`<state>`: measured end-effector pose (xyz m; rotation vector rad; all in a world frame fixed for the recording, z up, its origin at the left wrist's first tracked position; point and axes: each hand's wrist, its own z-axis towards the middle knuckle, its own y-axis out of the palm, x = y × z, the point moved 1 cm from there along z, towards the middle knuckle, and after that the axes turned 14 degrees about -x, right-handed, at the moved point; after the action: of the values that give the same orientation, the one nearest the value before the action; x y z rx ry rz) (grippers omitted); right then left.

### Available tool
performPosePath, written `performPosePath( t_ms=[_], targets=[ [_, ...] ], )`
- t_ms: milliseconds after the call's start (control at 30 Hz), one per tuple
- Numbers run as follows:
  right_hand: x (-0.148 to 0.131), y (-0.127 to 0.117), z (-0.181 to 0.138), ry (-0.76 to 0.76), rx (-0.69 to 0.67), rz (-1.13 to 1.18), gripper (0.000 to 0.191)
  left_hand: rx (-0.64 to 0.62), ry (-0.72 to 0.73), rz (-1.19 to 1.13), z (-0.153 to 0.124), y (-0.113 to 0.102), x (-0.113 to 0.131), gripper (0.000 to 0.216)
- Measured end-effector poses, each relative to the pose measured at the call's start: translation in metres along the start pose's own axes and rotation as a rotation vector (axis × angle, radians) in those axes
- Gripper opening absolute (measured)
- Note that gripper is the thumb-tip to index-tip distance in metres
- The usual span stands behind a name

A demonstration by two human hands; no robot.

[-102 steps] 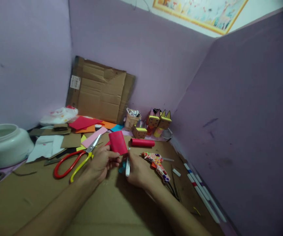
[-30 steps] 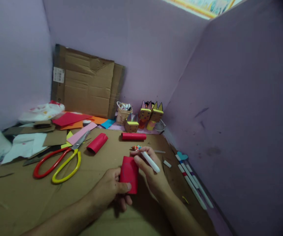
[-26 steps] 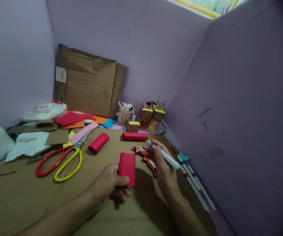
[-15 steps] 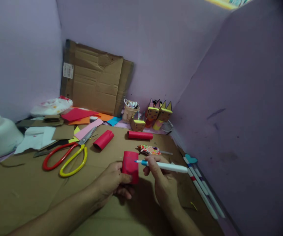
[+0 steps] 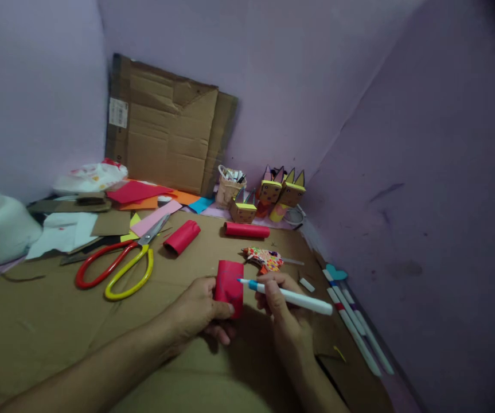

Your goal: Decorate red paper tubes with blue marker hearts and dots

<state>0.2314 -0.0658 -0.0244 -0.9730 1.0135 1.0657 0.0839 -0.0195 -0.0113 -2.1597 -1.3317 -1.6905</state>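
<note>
My left hand (image 5: 206, 307) is closed around a short red paper roll (image 5: 229, 284), with the thumb pressed on its front near the lower edge. Faint dark lines show on the roll's surface. In my right hand (image 5: 284, 304) is a white marker with a blue tip (image 5: 301, 299), held like a pen. Its point is at the roll's right side; whether it touches cannot be made out. Farther back lie another red roll (image 5: 182, 237) and a longer, thinner red roll (image 5: 246, 230). A glue gun with a colourful pattern (image 5: 263, 258) rests just beyond my right hand.
Scissors with red and yellow handles (image 5: 137, 252) lie at left, near coloured paper sheets (image 5: 139, 194). A white bowl (image 5: 4, 229) stands at far left. Cardboard animal figures (image 5: 288, 189) and a pen holder (image 5: 229, 192) stand at the back. Several markers (image 5: 354, 327) line the right edge.
The view has shifted slightly. The marker's rear end has dipped a little, while its tip remains by the red roll. Both hands keep their holds.
</note>
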Motion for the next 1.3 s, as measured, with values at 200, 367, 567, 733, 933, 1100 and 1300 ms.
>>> performPosePath(
  t_ms=[200,367,567,733,933,1100,1300],
  targets=[
    [-0.003,0.006,0.001,0.013,-0.012,0.061,0.025,-0.022,-0.017,0.077,0.002,0.001,-0.002,0.031],
    [-0.009,0.005,0.007,-0.063,0.113,0.067,0.024,-0.021,-0.024,0.072,0.001,0.000,-0.004,0.030],
    [0.000,0.003,0.012,0.086,0.037,0.156,0.042,-0.088,-0.038,0.125,-0.003,0.003,-0.004,0.033],
    [0.000,0.005,0.011,0.155,-0.079,0.216,0.037,-0.116,-0.039,0.173,-0.003,0.005,-0.005,0.031],
    [-0.003,0.005,0.011,0.149,-0.079,0.236,0.036,-0.126,-0.063,0.198,-0.004,0.007,-0.004,0.030],
    [-0.002,0.003,0.011,0.135,-0.099,0.224,0.034,-0.133,-0.070,0.198,-0.004,0.007,-0.006,0.030],
    [-0.002,-0.001,0.011,0.150,-0.094,0.181,0.035,-0.154,-0.051,0.194,0.000,0.004,-0.010,0.034]
  ],
)
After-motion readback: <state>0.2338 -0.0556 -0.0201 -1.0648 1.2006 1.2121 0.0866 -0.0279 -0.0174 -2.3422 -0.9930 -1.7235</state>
